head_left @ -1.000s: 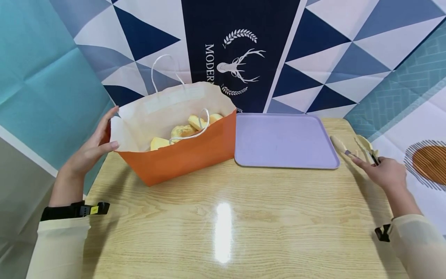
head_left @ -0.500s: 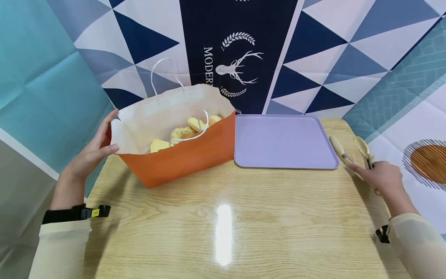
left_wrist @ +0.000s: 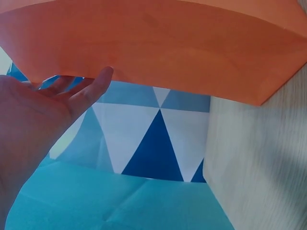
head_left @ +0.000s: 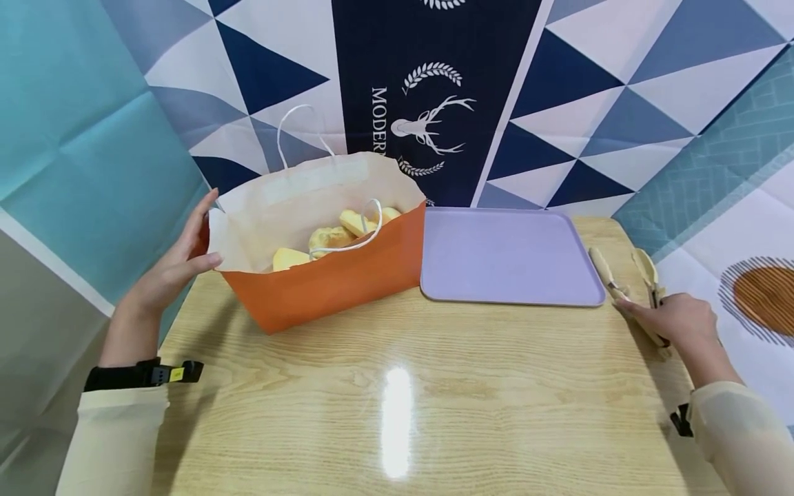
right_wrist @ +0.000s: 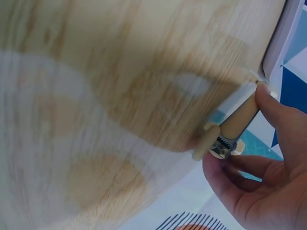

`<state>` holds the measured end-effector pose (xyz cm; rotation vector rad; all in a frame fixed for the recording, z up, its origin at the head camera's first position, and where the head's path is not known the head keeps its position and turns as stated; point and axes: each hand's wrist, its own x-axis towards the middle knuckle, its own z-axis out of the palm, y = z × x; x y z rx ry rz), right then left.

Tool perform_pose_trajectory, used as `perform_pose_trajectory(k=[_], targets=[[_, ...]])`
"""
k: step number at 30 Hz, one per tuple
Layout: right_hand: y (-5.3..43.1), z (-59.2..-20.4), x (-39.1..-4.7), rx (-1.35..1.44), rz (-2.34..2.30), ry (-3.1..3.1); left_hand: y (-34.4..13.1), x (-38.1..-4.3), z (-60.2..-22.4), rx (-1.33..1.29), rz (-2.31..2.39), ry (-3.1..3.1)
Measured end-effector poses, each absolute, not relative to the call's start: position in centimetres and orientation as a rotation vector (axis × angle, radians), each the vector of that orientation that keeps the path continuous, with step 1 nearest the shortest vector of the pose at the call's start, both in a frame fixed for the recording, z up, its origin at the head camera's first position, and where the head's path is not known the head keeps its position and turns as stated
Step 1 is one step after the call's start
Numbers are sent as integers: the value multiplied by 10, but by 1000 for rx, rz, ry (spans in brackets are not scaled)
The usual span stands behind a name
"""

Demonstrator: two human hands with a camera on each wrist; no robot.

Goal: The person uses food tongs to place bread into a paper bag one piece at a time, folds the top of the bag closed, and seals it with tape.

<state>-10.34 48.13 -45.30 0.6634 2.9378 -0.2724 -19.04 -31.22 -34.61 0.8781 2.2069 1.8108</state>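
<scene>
An orange paper bag [head_left: 329, 293] with a pale inside and white handles lies on its side at the left back of the table. Several yellow bread rolls [head_left: 331, 238] show in its mouth. My left hand [head_left: 170, 279] touches the bag's left end, thumb at the front corner and fingers at the back one; in the left wrist view the relaxed fingers meet the orange paper's edge. At the right, my right hand [head_left: 681, 322] holds cream-coloured tongs [head_left: 603, 269] low over the table, their two arms spread apart. Thumb and fingers pinch the tongs [right_wrist: 240, 117] near a metal part in the right wrist view.
A flat lilac tray [head_left: 511, 256] lies between the bag and the tongs, close to the bag's right end. Patterned cloth [head_left: 428, 41] hangs behind the wooden table [head_left: 496, 386]. The table's right edge runs beneath the right forearm.
My right hand has lowered slightly toward me with the tongs, and its hold on them has shifted. The left hand stays at the bag's end. The head view has shifted a little.
</scene>
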Motion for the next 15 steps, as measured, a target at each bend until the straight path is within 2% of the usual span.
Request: perform_pose_trajectory(k=[10,15], targets=[[481,-448,-105,629,-253,2887,-310,-187,-350,873,1889,2127],[478,-424,-107,493,-224,2833,-308,-178,-354,829,1911,2127]])
